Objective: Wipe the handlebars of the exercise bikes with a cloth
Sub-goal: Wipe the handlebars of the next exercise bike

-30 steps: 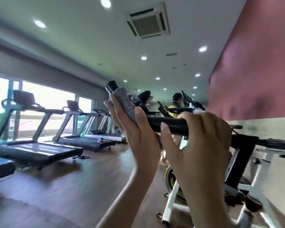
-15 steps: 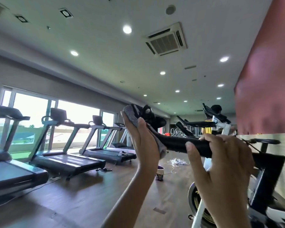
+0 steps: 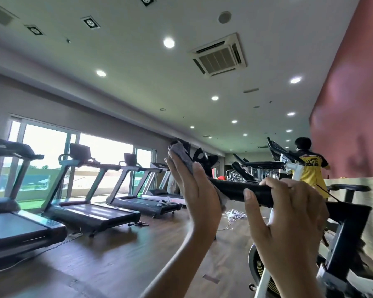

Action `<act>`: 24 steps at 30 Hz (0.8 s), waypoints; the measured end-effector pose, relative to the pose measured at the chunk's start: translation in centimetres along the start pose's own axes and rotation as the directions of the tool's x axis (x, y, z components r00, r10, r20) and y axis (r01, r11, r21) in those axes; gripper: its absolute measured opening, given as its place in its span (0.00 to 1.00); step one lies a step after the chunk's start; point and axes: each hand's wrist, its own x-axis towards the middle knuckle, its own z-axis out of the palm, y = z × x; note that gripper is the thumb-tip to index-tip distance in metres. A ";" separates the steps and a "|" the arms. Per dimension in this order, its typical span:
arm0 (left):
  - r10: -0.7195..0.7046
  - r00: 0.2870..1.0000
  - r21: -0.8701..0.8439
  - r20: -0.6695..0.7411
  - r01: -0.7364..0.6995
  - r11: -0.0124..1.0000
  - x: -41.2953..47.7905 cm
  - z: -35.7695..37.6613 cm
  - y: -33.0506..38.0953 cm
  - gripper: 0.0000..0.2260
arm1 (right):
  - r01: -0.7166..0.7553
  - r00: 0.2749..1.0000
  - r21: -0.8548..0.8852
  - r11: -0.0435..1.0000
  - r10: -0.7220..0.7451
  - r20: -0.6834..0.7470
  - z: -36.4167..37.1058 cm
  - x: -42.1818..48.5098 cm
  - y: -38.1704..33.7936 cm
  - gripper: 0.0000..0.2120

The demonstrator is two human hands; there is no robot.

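Nearest the camera, the right hand (image 3: 289, 229) grips the black tubular handlebar (image 3: 235, 189) from below, its fingers (image 3: 275, 183) curled over the top and the thumb wrapped up the near side, clamped on the tube. Just to its left, the left hand (image 3: 199, 194) stands upright with fingers (image 3: 177, 173) straight and together, pressing a grey fabric cloth (image 3: 182, 157) flat against the handlebar's upturned end. The cloth covers that tip and runs down behind the palm. The bar belongs to a white-framed exercise bike (image 3: 345, 233) at lower right, standing on the dark wood floor (image 3: 116, 254). Beyond, white cables (image 3: 235, 216) lie on the floor and a row of grey treadmills (image 3: 91, 211) lines the bright windows (image 3: 45, 147). Farthest off, a person in a yellow-and-black jersey (image 3: 310, 171) stands by the red wall (image 3: 349, 104).
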 end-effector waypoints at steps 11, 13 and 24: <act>0.034 0.998 0.056 0.054 -0.037 0.998 1.3 -0.8 -0.6 0.30 | 0.035 0.991 -0.087 0.996 -0.023 0.134 -1.5 0.1 -0.3 0.24; 0.057 0.995 0.050 0.084 -0.062 0.997 -0.1 -0.5 -0.3 0.33 | 0.038 0.992 -0.098 0.994 -0.025 0.128 -1.5 0.2 -0.3 0.24; -0.072 0.997 -0.018 0.023 0.072 0.997 3.7 -0.4 -2.3 0.29 | 0.066 0.989 -0.099 0.993 -0.051 0.142 -1.5 0.2 0.1 0.23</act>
